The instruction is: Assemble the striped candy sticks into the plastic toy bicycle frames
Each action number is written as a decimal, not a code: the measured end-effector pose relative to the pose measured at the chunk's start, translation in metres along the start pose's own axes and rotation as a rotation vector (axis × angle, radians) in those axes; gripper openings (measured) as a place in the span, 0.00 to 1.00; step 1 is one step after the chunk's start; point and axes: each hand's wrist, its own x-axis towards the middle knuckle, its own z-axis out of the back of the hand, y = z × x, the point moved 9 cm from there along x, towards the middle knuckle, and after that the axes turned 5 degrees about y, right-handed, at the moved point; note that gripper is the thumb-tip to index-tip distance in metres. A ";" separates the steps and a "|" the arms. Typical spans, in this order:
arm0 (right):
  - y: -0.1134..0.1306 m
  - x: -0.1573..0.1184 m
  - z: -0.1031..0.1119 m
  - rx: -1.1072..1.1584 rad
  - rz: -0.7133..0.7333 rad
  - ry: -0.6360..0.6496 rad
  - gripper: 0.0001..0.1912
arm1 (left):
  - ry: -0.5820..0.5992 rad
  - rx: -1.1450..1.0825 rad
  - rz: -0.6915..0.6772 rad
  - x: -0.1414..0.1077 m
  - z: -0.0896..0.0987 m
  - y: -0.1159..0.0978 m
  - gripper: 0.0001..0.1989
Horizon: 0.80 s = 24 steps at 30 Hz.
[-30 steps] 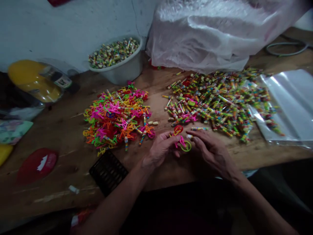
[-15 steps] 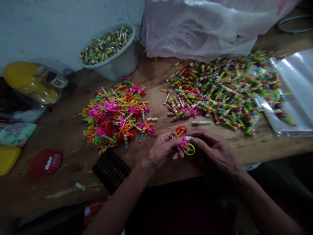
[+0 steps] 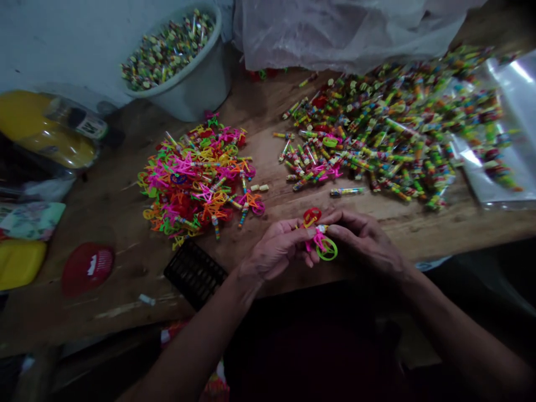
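Near the front edge of the table, both my hands meet around a small plastic toy bicycle [image 3: 320, 240] with a pink part, a red wheel above and a green wheel below. My left hand [image 3: 276, 248] is closed on its left side, thumb on top. The fingers of my right hand [image 3: 368, 240] pinch its right side, by a whitish piece between the wheels. What lies under the fingertips is hidden. Just beyond the hands lies a single clear tube of coloured candy [image 3: 347, 191]. Left of them is a heap of bright plastic toy bicycles [image 3: 196, 184], some with candy tubes.
A large pile of candy tubes [image 3: 377, 134] covers the right, partly on a clear plastic bag [image 3: 494, 190]. At the back stand a tub [image 3: 190, 100] full of tubes and a whitish plastic sheet [image 3: 335, 39]. A black basket [image 3: 195, 273] and a red lid [image 3: 87, 268] lie left.
The camera view has shifted, so the table's contents sit higher in the picture. Both hands still hold the toy bicycle in nearly the same grip, with the green wheel turned slightly.
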 end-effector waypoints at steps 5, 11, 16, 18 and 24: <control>0.023 -0.004 -0.003 -0.375 0.153 0.015 0.09 | -0.044 0.045 0.016 -0.001 0.005 0.006 0.10; 0.027 -0.012 -0.016 -0.643 0.240 0.050 0.08 | -0.163 0.145 -0.029 -0.002 0.016 0.013 0.12; 0.034 -0.010 -0.026 -0.657 0.189 0.078 0.10 | -0.161 0.151 -0.018 -0.003 0.015 0.018 0.13; 0.045 -0.005 -0.028 -0.656 0.216 0.067 0.11 | -0.190 0.223 -0.008 -0.006 0.020 0.005 0.15; 0.059 0.002 0.017 -0.971 0.310 -0.309 0.14 | -0.618 0.767 -0.172 -0.064 0.085 -0.121 0.12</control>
